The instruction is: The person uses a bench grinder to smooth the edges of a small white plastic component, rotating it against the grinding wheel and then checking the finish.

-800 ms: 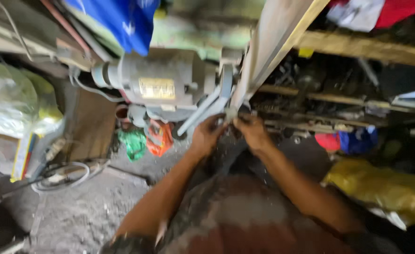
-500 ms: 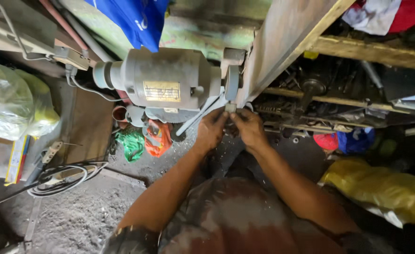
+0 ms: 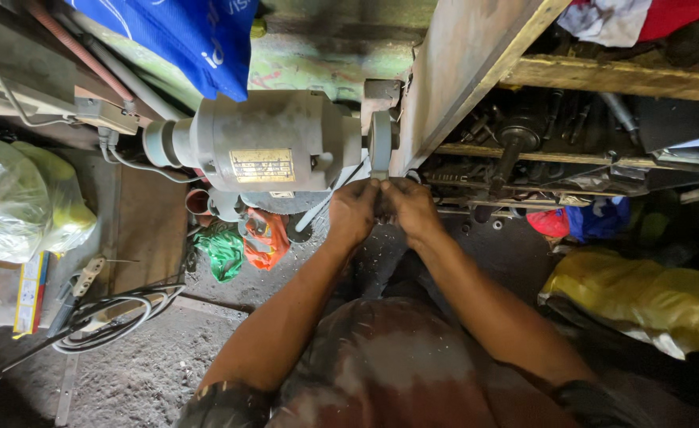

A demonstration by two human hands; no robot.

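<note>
A grey bench grinder motor (image 3: 274, 143) lies across the upper middle of the head view, with its grinding wheel (image 3: 380, 143) at the right end. My left hand (image 3: 355, 210) and my right hand (image 3: 413, 208) meet just below the wheel, fingers pinched together on a small workpiece (image 3: 382, 188) that is mostly hidden between them. The piece sits at the wheel's lower edge. Both forearms reach up from my lap. A thin metal rod (image 3: 335, 200) slants down to the left of my left hand.
A wooden board (image 3: 460, 71) leans right of the wheel. A shelf of dark metal tools (image 3: 539, 150) lies behind. Plastic bags sit at left (image 3: 24, 198) and right (image 3: 642, 297). Coiled cable (image 3: 112, 317), green and orange cloth (image 3: 242, 246), blue bag (image 3: 183, 36).
The view has steadied and shifted slightly. My hands have drawn closer together and risen toward the grinding wheel's lower edge.
</note>
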